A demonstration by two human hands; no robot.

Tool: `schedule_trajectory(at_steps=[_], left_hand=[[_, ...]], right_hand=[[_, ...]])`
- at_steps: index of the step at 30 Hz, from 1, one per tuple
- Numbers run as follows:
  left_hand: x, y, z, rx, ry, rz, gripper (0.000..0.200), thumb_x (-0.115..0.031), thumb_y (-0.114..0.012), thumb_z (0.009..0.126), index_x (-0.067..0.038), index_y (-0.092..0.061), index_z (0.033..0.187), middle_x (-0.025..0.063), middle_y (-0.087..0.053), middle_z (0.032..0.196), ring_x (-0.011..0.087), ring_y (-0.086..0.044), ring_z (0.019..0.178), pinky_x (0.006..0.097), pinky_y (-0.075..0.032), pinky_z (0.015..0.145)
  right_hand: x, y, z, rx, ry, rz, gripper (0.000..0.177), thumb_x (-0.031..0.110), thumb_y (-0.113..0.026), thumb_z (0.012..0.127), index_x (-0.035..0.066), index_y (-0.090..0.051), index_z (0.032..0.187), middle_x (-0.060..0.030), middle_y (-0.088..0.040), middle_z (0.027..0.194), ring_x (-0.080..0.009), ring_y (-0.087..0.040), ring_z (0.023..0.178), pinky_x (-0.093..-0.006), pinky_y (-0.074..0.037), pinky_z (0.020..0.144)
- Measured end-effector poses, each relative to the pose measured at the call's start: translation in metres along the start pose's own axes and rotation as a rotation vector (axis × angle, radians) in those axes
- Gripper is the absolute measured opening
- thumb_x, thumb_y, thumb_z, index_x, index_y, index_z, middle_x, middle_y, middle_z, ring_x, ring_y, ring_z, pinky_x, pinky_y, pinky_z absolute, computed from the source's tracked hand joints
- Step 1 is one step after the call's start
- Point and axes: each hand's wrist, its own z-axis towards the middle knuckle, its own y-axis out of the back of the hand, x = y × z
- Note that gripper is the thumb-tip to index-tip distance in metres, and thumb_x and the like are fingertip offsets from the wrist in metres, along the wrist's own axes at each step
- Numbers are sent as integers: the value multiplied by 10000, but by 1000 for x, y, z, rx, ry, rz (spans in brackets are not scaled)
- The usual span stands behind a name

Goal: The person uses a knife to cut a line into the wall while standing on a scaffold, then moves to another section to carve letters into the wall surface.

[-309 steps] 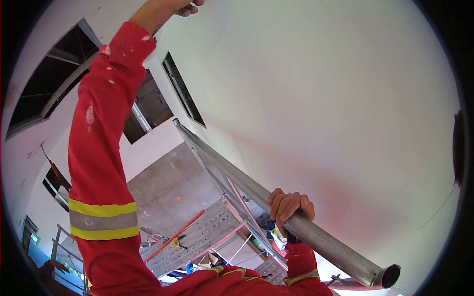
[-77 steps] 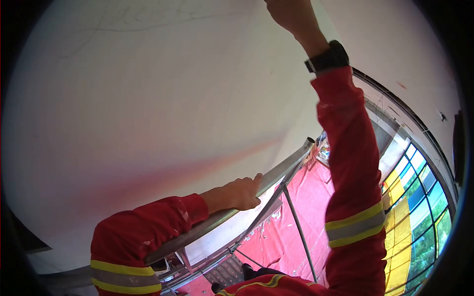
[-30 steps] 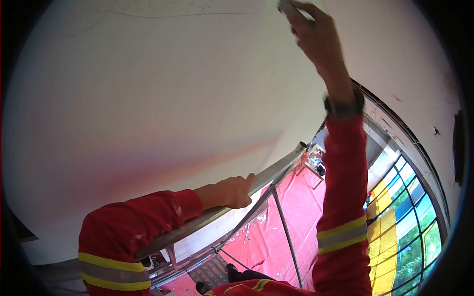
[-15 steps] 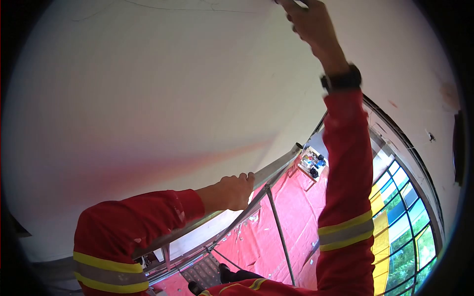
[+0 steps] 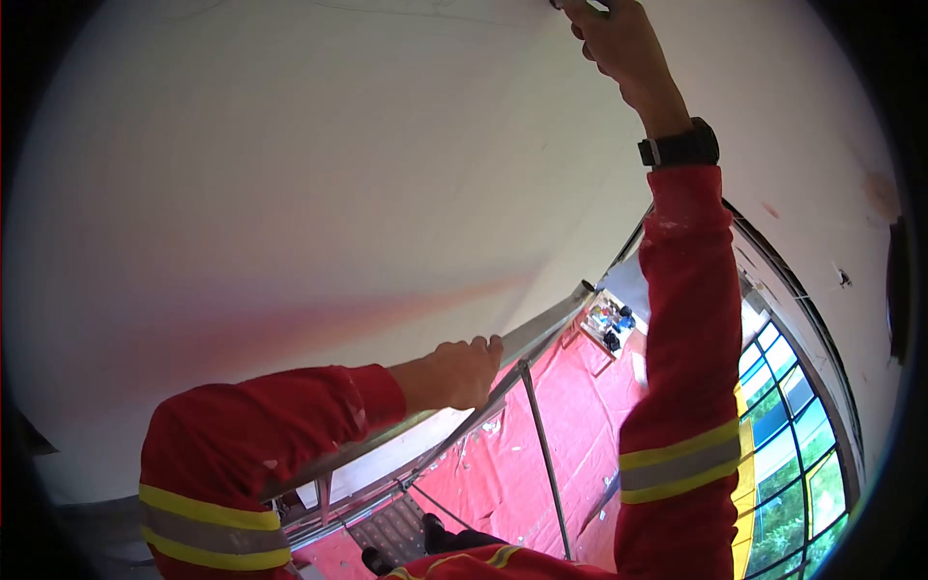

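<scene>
My left hand (image 5: 456,375) is wrapped round a grey metal rail (image 5: 543,329) of a scaffold, low in front of the pale wall (image 5: 290,184). My right arm is stretched high, and my right hand (image 5: 628,50) is closed near the top edge of the view, close to the pale surface. A small dark bit of something shows at its fingers, but most of it lies outside the view, so its kind cannot be made out. A black watch (image 5: 681,145) is on the right wrist.
Far below lies a floor with a red covering (image 5: 503,464). A small table (image 5: 609,319) bears assorted items. A thin scaffold brace (image 5: 546,454) slants down, and my shoes rest by a perforated metal platform (image 5: 391,532). Gridded windows (image 5: 797,454) stand at the right.
My right hand and forearm have shifted slightly to the right in the view. The left hand keeps its hold on the rail.
</scene>
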Motion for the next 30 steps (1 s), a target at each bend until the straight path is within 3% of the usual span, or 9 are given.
schedule_trajectory(at_steps=[4,7,10,13,16,23,26,27,30], left_hand=[[2,-5,-2,-64,-38,-33,758,-212,-619,927,104,-262,1517,310,-520,1358,444,-686,1036,507,-580,853],[3,-7,-5,-146,-76,-44,748,-134,-645,844,153,-333,1460,326,-580,1233,446,-690,1019,493,-589,832],[2,-5,-7,-140,-80,-20,759,-111,-655,826,162,-332,1456,339,-581,1214,446,-695,996,489,-596,802],[7,-10,-1,-126,-100,8,746,-191,-627,928,136,-273,1497,327,-555,1265,445,-711,908,498,-599,730],[5,-10,-1,-129,-100,7,746,-180,-622,932,138,-262,1502,329,-556,1255,447,-710,906,501,-597,725],[2,-7,-6,-105,-92,-3,789,-166,-664,870,157,-289,1484,339,-565,1236,446,-694,982,492,-594,786],[4,-8,1,-126,-93,46,742,-185,-618,942,119,-259,1516,333,-543,1270,449,-703,916,519,-590,734],[5,-12,2,-123,-96,40,748,-184,-621,939,117,-255,1518,331,-542,1270,448,-704,911,519,-590,732],[5,-14,-2,-108,-88,48,758,-187,-625,938,82,-248,1538,322,-543,1269,439,-705,906,514,-589,726]], right_hand=[[14,19,-66,-78,-73,3,298,255,-647,975,76,-735,1196,52,-476,649,4,-374,521,-203,-280,458],[10,31,-87,-62,-124,-86,313,263,-639,979,61,-727,1202,1,-592,669,-45,-490,538,-236,-390,502],[-30,-11,-22,-190,159,-41,351,326,-674,978,96,-726,1239,72,-483,644,4,-379,508,-196,-309,461],[-20,-25,1,-277,211,-140,408,312,-622,1019,-48,-674,1202,-184,-757,941,-242,-726,823,-350,-549,717],[-21,-5,-48,-208,93,-98,341,307,-674,980,79,-725,1227,71,-481,641,4,-390,528,-201,-326,486],[-48,-29,-11,-305,306,-178,319,269,-644,997,71,-704,1240,49,-518,642,-6,-440,549,-220,-329,474],[-18,-30,-10,-284,149,-106,432,317,-613,1019,-62,-655,1222,-306,-717,1104,-356,-721,1057,-401,-551,879],[-32,-27,-20,-250,142,-85,314,262,-648,991,60,-702,1225,39,-540,647,-11,-448,558,-225,-343,486],[-10,-1,-82,-154,88,-79,336,262,-612,966,34,-695,1199,-163,-758,894,-274,-718,718,-383,-555,707]])
